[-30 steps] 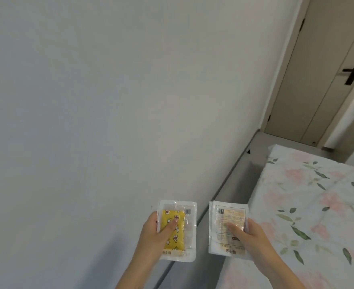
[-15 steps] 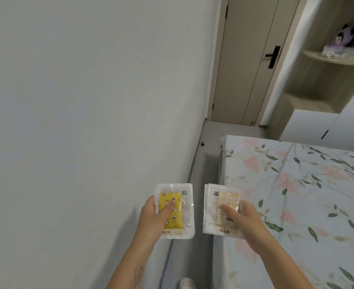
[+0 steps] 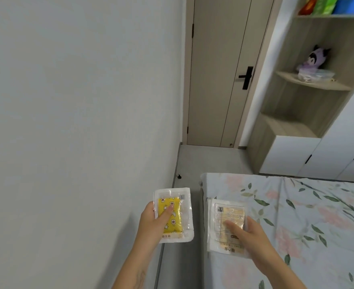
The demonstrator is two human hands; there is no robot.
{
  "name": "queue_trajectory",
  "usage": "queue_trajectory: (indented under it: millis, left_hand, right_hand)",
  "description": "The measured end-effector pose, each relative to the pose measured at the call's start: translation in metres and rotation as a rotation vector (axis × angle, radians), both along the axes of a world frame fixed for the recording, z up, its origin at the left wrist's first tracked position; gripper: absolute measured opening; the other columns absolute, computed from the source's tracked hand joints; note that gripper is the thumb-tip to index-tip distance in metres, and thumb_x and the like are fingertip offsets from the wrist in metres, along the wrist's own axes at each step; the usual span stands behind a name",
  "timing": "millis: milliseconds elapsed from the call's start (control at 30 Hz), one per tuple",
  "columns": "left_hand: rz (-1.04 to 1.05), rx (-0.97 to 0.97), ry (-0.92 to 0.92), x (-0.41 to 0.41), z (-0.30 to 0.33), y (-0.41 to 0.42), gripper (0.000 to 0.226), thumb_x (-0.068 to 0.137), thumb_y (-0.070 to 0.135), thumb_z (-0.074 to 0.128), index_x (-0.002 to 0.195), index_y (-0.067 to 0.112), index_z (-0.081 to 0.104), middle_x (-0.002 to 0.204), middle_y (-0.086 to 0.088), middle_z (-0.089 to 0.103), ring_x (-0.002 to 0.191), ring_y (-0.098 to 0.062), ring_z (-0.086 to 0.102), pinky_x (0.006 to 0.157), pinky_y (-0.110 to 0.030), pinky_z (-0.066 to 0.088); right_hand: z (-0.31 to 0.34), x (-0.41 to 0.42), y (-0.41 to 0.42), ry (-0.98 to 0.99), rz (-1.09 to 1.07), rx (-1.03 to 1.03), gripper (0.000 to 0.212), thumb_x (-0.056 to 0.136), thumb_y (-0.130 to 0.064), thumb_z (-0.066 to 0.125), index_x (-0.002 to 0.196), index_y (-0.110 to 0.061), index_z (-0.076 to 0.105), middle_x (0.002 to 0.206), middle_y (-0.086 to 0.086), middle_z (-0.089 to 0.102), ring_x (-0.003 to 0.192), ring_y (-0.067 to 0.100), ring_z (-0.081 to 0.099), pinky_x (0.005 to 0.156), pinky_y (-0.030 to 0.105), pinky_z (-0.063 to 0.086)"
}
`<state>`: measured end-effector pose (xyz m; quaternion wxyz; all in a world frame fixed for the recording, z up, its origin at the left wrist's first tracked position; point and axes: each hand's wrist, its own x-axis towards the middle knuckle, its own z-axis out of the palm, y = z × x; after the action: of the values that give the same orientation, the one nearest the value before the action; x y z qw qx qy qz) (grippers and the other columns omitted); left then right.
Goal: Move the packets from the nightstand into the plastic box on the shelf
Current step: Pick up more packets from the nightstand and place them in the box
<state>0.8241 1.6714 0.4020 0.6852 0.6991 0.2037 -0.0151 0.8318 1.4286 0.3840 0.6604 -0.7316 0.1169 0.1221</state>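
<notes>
Packets in both our hands: left hand (image 3: pixel 151 222) pinches yellow packet (image 3: pixel 173 214); right hand (image 3: pixel 253 236) pinches pale packet (image 3: pixel 227 224); both long axes toward 12; plastic box (image 3: pixel 316 75) on shelf (image 3: pixel 309 83) well apart at 1 o'clock; right hand nearer, we judge.

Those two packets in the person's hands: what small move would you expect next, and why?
Probably a step forward along the floor strip toward the shelf. The left hand grips the yellow packet and the right hand grips the pale packet, while the clear plastic box sits on that shelf far ahead.
</notes>
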Motion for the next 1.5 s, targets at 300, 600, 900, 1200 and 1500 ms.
queue_trajectory:
  millis: [300,600,900,1200,1500]
  left_hand:
    - [-0.032,0.033,-0.045,0.232,0.006,0.019,0.026,0.088,0.03,0.067,0.11,0.017,0.062,0.1,-0.005,0.072,0.089,-0.022,0.071,0.073,-0.037,0.06]
    - [-0.059,-0.016,-0.033,0.42,0.002,0.002,0.021,0.088,0.025,0.068,0.106,0.016,0.064,0.098,-0.006,0.073,0.087,-0.023,0.072,0.074,-0.039,0.06]
    - [-0.108,0.002,-0.038,0.605,0.013,-0.043,0.024,0.088,0.027,0.068,0.109,0.018,0.062,0.1,-0.003,0.072,0.089,-0.021,0.07,0.072,-0.034,0.059]
    - [-0.178,0.043,-0.041,0.782,0.005,-0.074,0.026,0.088,0.028,0.067,0.112,0.019,0.061,0.103,-0.002,0.07,0.092,-0.021,0.069,0.076,-0.035,0.059]
    - [-0.344,0.04,-0.058,1.042,-0.01,-0.122,0.029,0.089,0.027,0.067,0.116,0.017,0.061,0.107,-0.004,0.07,0.092,-0.019,0.069,0.065,-0.026,0.057]
  right_hand:
    - [0.009,0.218,0.021,-0.029,-0.023,0.012,0.011,0.092,-0.015,0.062,0.102,-0.016,0.065,0.094,0.001,0.076,0.083,0.018,0.074,0.064,0.029,0.058]
    - [0.012,0.403,0.004,-0.017,-0.027,0.024,0.015,0.092,-0.019,0.063,0.106,-0.015,0.065,0.095,0.0,0.076,0.087,0.019,0.074,0.077,0.037,0.059]
    - [0.016,0.577,-0.045,-0.026,-0.085,0.043,0.017,0.091,-0.015,0.063,0.107,-0.012,0.066,0.098,0.004,0.076,0.091,0.025,0.072,0.086,0.046,0.057]
    - [0.003,0.731,-0.06,-0.051,-0.125,0.103,0.016,0.092,-0.011,0.061,0.108,-0.01,0.066,0.098,0.005,0.076,0.091,0.024,0.072,0.076,0.037,0.059]
    - [-0.008,0.956,-0.102,-0.1,-0.31,0.101,0.017,0.092,-0.009,0.061,0.109,-0.008,0.066,0.101,0.008,0.075,0.095,0.026,0.071,0.082,0.04,0.058]
